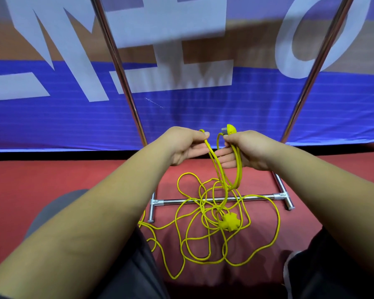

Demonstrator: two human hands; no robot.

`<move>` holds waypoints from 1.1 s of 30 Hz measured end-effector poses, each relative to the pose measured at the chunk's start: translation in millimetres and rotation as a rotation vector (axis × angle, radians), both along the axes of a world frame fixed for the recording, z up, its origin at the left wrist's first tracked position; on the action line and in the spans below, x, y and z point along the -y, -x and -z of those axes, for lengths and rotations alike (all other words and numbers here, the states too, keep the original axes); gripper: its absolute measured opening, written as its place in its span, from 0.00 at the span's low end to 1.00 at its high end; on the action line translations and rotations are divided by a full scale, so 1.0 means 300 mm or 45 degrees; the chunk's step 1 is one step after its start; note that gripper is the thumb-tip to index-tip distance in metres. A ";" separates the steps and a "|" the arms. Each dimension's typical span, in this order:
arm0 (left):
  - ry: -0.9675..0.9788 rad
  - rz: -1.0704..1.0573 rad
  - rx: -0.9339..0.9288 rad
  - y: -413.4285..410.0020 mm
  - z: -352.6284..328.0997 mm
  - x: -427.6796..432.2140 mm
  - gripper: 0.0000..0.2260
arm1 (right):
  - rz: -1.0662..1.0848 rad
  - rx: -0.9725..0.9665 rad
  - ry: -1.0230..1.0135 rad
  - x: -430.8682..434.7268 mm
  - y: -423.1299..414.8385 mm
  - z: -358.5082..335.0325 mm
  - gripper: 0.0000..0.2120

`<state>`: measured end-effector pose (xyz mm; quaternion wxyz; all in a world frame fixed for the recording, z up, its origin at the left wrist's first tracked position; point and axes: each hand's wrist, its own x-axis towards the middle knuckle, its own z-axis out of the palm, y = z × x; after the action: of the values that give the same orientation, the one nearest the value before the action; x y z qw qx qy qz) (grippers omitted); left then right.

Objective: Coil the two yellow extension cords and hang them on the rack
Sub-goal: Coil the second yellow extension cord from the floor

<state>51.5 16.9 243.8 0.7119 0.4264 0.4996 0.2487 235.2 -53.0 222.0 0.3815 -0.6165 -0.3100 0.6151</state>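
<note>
The right hand (248, 149) grips the plug (230, 129) and a loop of yellow extension cord (239, 167), and the left hand (181, 145) pinches the next length. The rest lies in a crossed heap on the red floor (73, 175), over the rack's base bar (177, 201). Pulling more in could tighten those crossings into a knot or snag the socket block (228, 222) on the bar.

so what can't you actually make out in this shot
- Top of the rack: cut off by the upper edge of the head view; no hanging bar shows.
- Tangle of yellow cord: strands overlap, so one cord or two cannot be told.
- Its left strand: disappears behind the left forearm.
</note>
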 end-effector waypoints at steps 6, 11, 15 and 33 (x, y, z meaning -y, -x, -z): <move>-0.166 0.078 -0.339 0.032 -0.007 -0.031 0.14 | -0.102 0.001 -0.043 0.017 0.051 0.002 0.15; -0.488 0.288 -0.543 0.051 -0.004 -0.041 0.13 | -0.082 0.030 -0.144 0.013 0.068 0.014 0.17; -0.532 0.387 -0.755 0.060 0.015 -0.045 0.18 | 0.020 -0.073 -0.238 0.001 0.060 0.006 0.08; -0.721 1.653 -1.142 -0.016 0.268 0.147 0.39 | 0.347 -0.380 -0.361 -0.046 -0.007 -0.099 0.06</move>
<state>56.3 -27.0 163.3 0.3136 0.8504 0.3093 -0.2876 237.3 -39.1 251.7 0.5851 -0.4954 -0.2475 0.5925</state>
